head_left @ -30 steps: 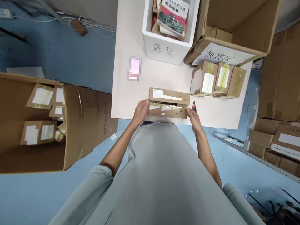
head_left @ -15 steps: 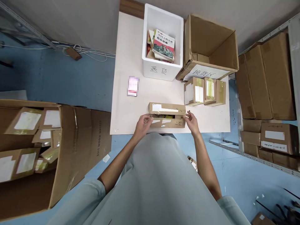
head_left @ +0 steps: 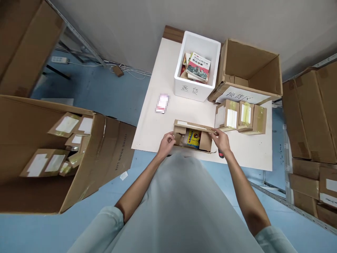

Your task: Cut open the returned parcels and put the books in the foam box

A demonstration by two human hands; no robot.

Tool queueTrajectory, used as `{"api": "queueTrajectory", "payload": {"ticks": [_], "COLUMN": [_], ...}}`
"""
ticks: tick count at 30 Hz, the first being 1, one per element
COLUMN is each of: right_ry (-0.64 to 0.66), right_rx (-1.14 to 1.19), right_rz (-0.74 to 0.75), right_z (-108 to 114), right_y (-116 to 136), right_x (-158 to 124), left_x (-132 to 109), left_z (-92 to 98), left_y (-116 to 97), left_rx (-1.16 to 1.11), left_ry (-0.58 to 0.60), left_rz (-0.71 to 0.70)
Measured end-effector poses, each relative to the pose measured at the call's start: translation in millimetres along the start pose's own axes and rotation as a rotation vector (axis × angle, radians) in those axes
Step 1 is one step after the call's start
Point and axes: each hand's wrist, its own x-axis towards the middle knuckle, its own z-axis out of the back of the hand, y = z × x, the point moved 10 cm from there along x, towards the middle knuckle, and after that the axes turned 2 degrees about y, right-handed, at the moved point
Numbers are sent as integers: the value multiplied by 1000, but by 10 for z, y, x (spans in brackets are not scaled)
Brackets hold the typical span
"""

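A small cardboard box (head_left: pixel 205 141) lies at the table's near edge with its top flaps apart. Inside it shows a yellow and blue item (head_left: pixel 193 137) beside clear plastic. My left hand (head_left: pixel 166 143) pinches the box's left end. At the right end, my right hand (head_left: pixel 220 139) grips the raised far flap between thumb and fingers. Just under my right hand lies a red and black object (head_left: pixel 220 154), partly hidden.
On the white table (head_left: pixel 150 130) stand a white foam box (head_left: pixel 193 92) with books, a large open carton (head_left: pixel 252 66) and taped parcels (head_left: pixel 231 114). A blurred pink item (head_left: pixel 162 103) lies left. A big carton (head_left: pixel 110 151) of parcels stands at left, stacked boxes (head_left: pixel 302 116) at right.
The small box's far flap has been lifted, and the opening has widened to show the yellow and blue item. The view has turned, and the red and black object has come into sight.
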Motion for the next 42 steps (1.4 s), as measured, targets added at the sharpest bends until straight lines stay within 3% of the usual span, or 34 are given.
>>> {"api": "queueTrajectory", "payload": {"ticks": [6,10,13,16,22,25,29,34,38,42], "right_ry": [6,-21,-73,-80,-18,9,6,-123,-170,-27], "right_rx": [41,128,156,137,24,9,127,96,-14,-20], "right_rz": [70,4,-79,-75,181,200,257,217,136,205], "right_z": [140,-35,-179,-324,-630,-585,-181,246,151,-164], "right_y": [-115,-266,-356,-296,220,270,64,-486,-673,-500], "right_x": [651,990,1041,934,539,452,314,-88,-387,-576], "left_x": [8,-124,-253,-350,-430,-430,-393,-336,-353,-466], "left_z": [-3,151,180,151,53,44,52,-31,-86,-162], "left_y": [26,113,211,245,254,273,274,247,242,-78], "left_rx": [-29,60,148,197,216,220,290,424,490,644], "left_ry": [65,-9,3,6,-81,-101,-72,-38,-41,-100], "left_rz": [-15,47,92,67,6,-5,-23,-74,-89,-258]}}
